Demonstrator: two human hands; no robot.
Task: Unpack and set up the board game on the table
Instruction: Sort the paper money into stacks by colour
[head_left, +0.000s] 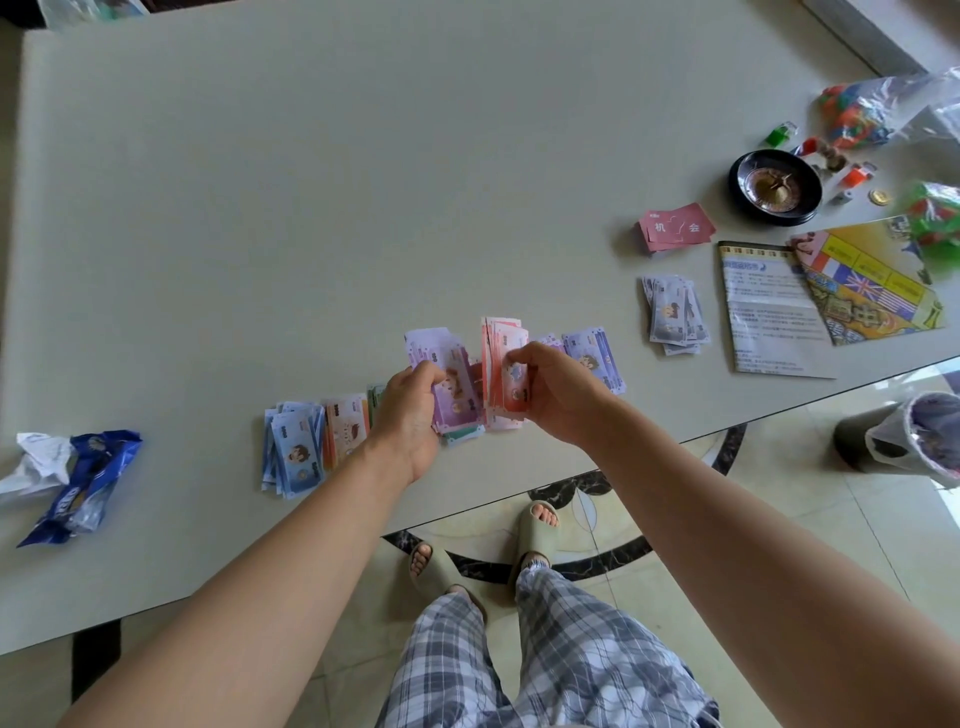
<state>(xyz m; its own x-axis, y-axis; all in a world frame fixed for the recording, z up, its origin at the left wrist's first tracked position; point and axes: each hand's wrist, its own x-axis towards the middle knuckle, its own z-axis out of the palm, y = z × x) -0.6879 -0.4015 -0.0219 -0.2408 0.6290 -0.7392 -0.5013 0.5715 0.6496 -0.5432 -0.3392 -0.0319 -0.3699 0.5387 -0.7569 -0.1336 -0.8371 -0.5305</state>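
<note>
Head view: by the near edge of the table (311, 182), the left hand (410, 410) grips a fan of purple notes (452, 379) and the right hand (550, 389) pinches a pink sheaf (501, 343) just beside it, the two bundles perhaps touching. These paper notes look light, limp and slippery, likely to slide apart, so each bundle is best pinched across its short end, thumb on top. Sorted piles (293, 452) lie left and right.

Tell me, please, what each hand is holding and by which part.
The left hand grips the purple banknotes by their near left edge; the right hand pinches the pink banknotes at their near right side.
</note>
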